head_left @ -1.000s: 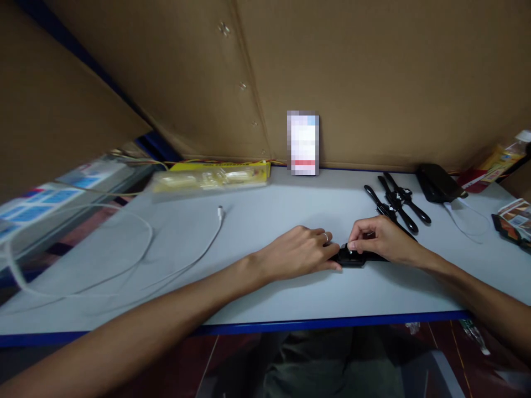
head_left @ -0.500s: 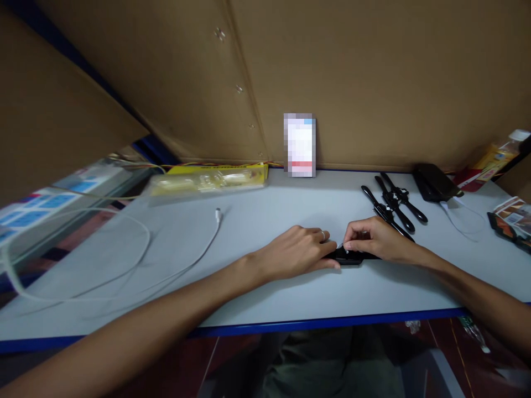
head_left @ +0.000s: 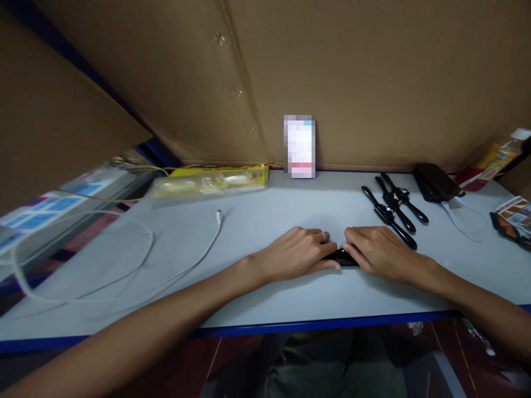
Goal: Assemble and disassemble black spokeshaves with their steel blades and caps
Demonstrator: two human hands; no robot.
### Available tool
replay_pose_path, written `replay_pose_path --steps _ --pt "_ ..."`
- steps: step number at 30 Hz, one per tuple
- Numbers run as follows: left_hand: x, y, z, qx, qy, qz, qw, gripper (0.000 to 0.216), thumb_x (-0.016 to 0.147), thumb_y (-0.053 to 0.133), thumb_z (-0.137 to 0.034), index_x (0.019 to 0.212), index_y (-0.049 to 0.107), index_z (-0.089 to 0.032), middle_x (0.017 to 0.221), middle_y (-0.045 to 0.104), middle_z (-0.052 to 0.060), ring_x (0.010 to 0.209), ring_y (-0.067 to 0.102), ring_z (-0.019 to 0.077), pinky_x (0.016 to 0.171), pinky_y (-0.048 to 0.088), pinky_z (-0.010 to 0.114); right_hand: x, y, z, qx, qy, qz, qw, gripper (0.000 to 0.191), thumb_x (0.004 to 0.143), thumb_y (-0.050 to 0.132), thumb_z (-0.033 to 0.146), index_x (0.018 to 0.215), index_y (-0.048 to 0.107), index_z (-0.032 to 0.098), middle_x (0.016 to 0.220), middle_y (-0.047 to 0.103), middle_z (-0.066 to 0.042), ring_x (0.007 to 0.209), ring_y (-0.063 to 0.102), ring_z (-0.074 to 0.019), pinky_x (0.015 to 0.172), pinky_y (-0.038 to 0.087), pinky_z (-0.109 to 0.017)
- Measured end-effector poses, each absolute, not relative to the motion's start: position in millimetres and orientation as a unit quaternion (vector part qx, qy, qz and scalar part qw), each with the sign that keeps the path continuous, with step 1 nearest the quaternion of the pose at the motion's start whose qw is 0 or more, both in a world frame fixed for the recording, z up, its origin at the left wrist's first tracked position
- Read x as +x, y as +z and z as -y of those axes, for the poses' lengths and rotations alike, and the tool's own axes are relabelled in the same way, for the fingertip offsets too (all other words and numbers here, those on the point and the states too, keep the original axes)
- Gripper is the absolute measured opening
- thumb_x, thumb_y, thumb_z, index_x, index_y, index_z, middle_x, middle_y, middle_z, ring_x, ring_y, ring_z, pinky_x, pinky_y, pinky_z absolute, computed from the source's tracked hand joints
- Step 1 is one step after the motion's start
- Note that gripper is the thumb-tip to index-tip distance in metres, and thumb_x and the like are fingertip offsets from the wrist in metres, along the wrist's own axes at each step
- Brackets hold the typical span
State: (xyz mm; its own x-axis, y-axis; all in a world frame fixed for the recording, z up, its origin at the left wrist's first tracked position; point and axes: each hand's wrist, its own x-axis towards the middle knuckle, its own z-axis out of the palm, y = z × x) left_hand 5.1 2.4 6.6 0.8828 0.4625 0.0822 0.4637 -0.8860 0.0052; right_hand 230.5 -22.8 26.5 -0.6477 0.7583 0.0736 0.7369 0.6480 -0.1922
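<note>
A black spokeshave (head_left: 347,258) lies low over the desk between my hands, only its middle body showing. My left hand (head_left: 296,251) is closed round its left end, a ring on one finger. Over its right part is my right hand (head_left: 378,251), fingers curled down on it; the fingertips and the right handle are hidden beneath. To the right rear, several more black spokeshaves lie side by side: a near one (head_left: 389,217), a middle one (head_left: 395,203) and a far one (head_left: 404,197).
A phone (head_left: 301,146) leans on the cardboard wall (head_left: 373,83). A white cable (head_left: 199,258) loops across the left. Clear packaging on a yellow card (head_left: 215,181) lies at the back. A black case (head_left: 435,182), bottle (head_left: 504,152) and sunglasses (head_left: 504,228) stand right.
My right hand has gone from pinching at the spokeshave's middle, wrist raised, to lying lower with knuckles up and fingers curled over its right part. My left hand stays in place.
</note>
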Motion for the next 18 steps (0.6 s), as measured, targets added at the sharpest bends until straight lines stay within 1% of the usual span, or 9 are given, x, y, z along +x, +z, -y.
replay_pose_path --steps 3,11,13,15,18 --pt "5 6 -2 -0.970 -0.043 0.238 0.010 0.062 0.104 0.019 -0.058 0.091 0.063 -0.016 0.080 0.063 0.005 0.064 0.059 0.0157 0.052 0.033 0.027 226 24 25 -0.436 0.029 0.898 0.058 0.027 0.101 0.036 0.026 0.088 0.058 0.016 0.074 0.064 -0.008 0.056 0.044 -0.0156 0.056 0.020 -0.034" --pt "5 8 -2 -0.971 -0.048 0.234 0.009 0.063 0.104 0.019 -0.059 0.090 0.064 -0.017 0.079 0.063 0.004 0.064 0.060 0.0165 0.051 0.029 0.029 225 19 26 -0.437 0.007 0.897 0.067 0.028 0.096 0.040 0.023 0.080 0.062 0.017 0.071 0.066 -0.008 0.055 0.044 -0.0150 0.056 0.018 -0.035" --pt "5 8 -2 -0.971 -0.047 0.233 0.011 0.063 0.104 0.019 -0.059 0.091 0.064 -0.017 0.080 0.063 0.004 0.063 0.059 0.0159 0.051 0.029 0.029 228 24 25 -0.435 0.010 0.896 0.091 0.030 0.097 0.041 0.025 0.077 0.062 0.017 0.072 0.065 -0.007 0.057 0.046 -0.0151 0.057 0.021 -0.034" --pt "5 8 -2 -0.972 -0.046 0.232 0.012 0.063 0.104 0.019 -0.059 0.091 0.064 -0.017 0.081 0.063 0.005 0.063 0.059 0.0155 0.051 0.030 0.029 232 29 23 -0.432 0.037 0.891 0.135 0.029 0.097 0.043 0.026 0.079 0.064 0.017 0.075 0.065 -0.006 0.062 0.049 -0.0151 0.059 0.026 -0.032" --pt "5 8 -2 -0.972 -0.047 0.228 0.013 0.065 0.104 0.018 -0.059 0.093 0.065 -0.016 0.081 0.064 0.005 0.063 0.060 0.0149 0.051 0.032 0.029 237 34 20 -0.420 0.124 0.878 0.192 0.020 0.094 0.051 0.026 0.089 0.068 0.019 0.079 0.066 -0.003 0.065 0.052 -0.0137 0.063 0.033 -0.029"
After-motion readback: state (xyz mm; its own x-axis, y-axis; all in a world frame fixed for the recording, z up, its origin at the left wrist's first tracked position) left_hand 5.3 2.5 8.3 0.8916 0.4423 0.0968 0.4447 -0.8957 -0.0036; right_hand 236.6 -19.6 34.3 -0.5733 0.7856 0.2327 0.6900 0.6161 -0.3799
